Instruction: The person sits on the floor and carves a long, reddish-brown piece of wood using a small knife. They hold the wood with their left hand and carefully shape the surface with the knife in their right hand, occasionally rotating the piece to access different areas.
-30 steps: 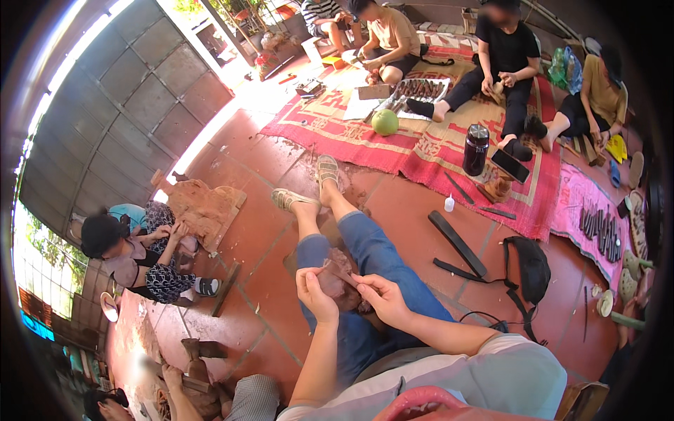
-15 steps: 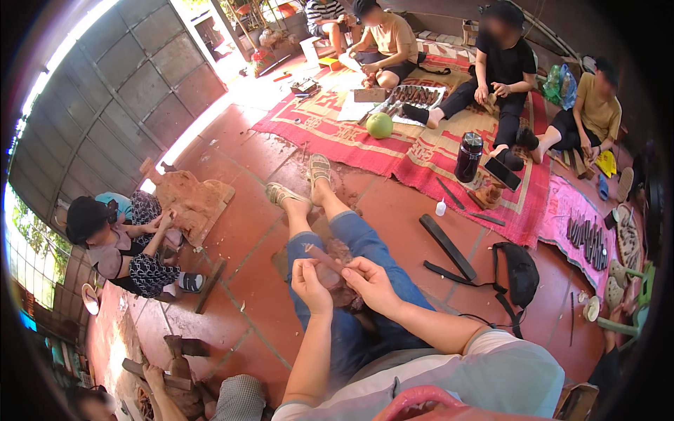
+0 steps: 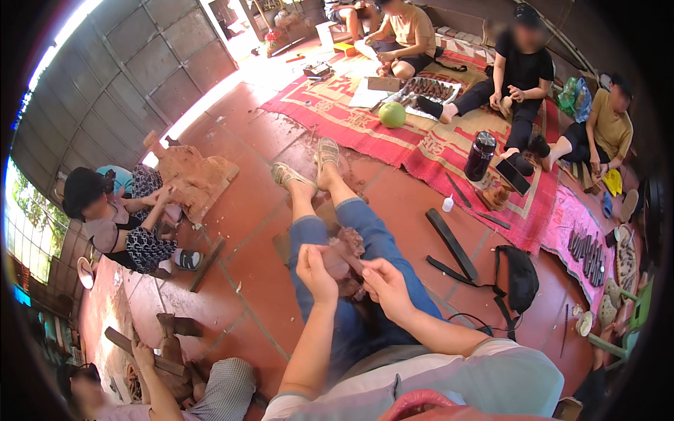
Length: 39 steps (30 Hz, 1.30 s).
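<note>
Between my knees lies a rough reddish-brown carved piece (image 3: 351,242), apparently wood, its lower part in shadow. My right hand (image 3: 386,289) pinches the near end of a narrow brown strip (image 3: 352,261), which slants across the carved piece. Whether the strip is sandpaper or a flat tool, I cannot tell. My left hand (image 3: 316,275) is closed with curled fingers against the left side of the carved piece. What those fingers grip is hidden.
At left a person sits by a carved wooden slab (image 3: 193,175); another works at lower left. Several people sit around the red mat (image 3: 358,140) with a green round fruit (image 3: 392,114) and dark flask (image 3: 480,156). A dark bar (image 3: 451,244) and black bag (image 3: 518,276) lie right.
The strip has turned steeper, and its far end is now away from my left fingers, over the carved piece. My right hand has shifted slightly right and nearer. The whole view has shifted slightly.
</note>
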Tool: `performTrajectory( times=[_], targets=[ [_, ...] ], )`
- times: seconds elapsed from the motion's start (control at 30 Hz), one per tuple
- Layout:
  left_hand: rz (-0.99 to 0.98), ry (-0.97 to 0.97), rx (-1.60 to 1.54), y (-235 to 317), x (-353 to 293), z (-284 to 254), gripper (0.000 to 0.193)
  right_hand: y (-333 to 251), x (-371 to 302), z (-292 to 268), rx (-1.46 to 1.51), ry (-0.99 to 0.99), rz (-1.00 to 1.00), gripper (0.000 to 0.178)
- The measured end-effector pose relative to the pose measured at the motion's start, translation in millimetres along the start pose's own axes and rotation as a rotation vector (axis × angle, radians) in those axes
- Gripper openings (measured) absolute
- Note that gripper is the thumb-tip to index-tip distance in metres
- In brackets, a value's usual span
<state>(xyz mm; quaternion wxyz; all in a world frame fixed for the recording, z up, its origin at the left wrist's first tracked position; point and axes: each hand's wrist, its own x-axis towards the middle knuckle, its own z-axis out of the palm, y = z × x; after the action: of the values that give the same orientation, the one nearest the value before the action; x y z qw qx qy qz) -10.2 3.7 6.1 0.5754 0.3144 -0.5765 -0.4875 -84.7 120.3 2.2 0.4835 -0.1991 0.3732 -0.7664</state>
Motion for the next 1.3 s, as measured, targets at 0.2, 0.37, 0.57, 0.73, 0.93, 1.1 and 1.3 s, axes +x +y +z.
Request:
performTrajectory(
  times=[0.2,0.37,0.57,0.73,0.93,1.1,1.3],
  targets=[
    [0.025,-0.001,0.037,4.2,0.6,0.4,0.031,5.5,15.2,-0.9,-0.014,0.014,0.07,0.012],
    [0.087,-0.146,0.125,3.6,-5.6,2.6,0.031,-3.9,6.3,-0.6,-0.061,0.025,0.038,0.01],
    [0.138,-0.044,0.113,18.1,-3.1,9.3,0.04,8.8,2.0,-4.0,0.004,0.032,0.04,0.015],
    [0.07,-0.173,0.089,2.9,1.9,0.3,0.051,-8.2,7.2,6.3,-0.049,0.029,0.051,0.012],
    [0.107,-0.203,0.109,11.7,-3.4,-0.2,0.052,-6.6,1.0,1.4,-0.066,0.028,0.105,0.008],
    [0.109,-0.221,0.08,1.4,-1.8,0.4,0.052,-0.3,18.8,-3.8,-0.048,-0.025,0.043,0.014],
    [0.055,-0.221,0.078,6.4,2.6,-1.3,0.052,-7.8,-15.2,2.4,0.0,0.054,0.098,0.013]
  ],
)
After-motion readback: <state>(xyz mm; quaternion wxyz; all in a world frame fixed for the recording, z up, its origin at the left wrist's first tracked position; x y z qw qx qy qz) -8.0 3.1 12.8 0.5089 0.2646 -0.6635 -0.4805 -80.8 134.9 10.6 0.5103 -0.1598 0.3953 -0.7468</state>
